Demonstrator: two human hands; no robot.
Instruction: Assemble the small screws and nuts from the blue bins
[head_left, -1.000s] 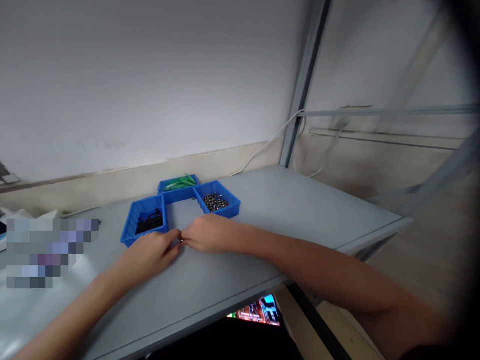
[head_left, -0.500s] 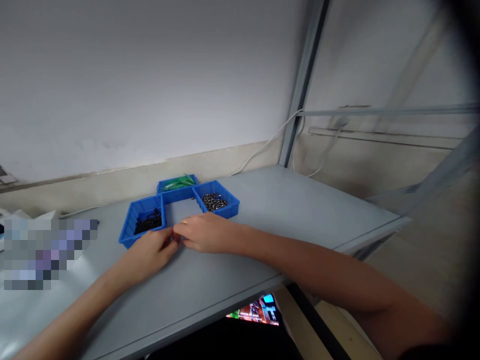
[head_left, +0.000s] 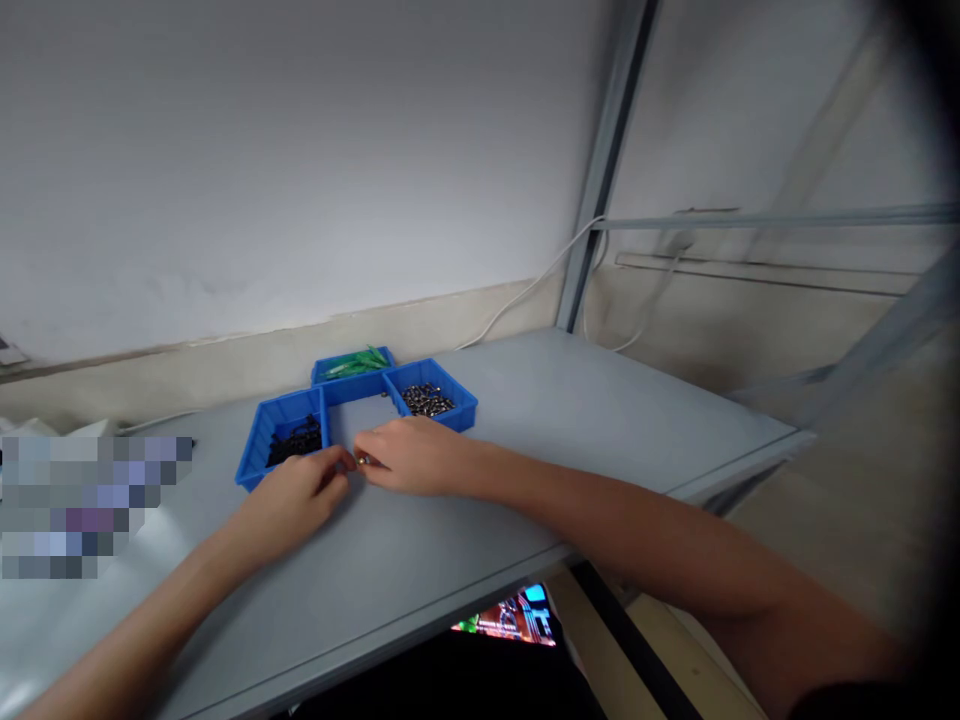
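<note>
My left hand (head_left: pixel 306 497) is over the grey table beside the near corner of a blue bin (head_left: pixel 253 447) of black parts (head_left: pixel 298 440). Its fingers are curled, and what they hold, if anything, is too small to name. Just to its right, my right hand (head_left: pixel 397 455) pinches a small shiny piece (head_left: pixel 364 461) that I cannot make out. The fingertips of both hands are close together. Behind my right hand stands a blue bin (head_left: pixel 463 413) of small metal parts (head_left: pixel 429 400). Green pieces (head_left: pixel 358 362) lie in a third blue bin (head_left: pixel 318 374) at the back.
The grey table (head_left: pixel 585 420) meets a wall at the back. A metal post (head_left: pixel 600 180) rises at its far edge, with a white cable (head_left: pixel 517 300) beside it. A lit screen (head_left: pixel 514 618) shows below the front edge. A blurred patch covers items at left.
My hands have moved slightly apart, and a small shiny piece now shows at my right fingertips. The bins have not moved on the table.
</note>
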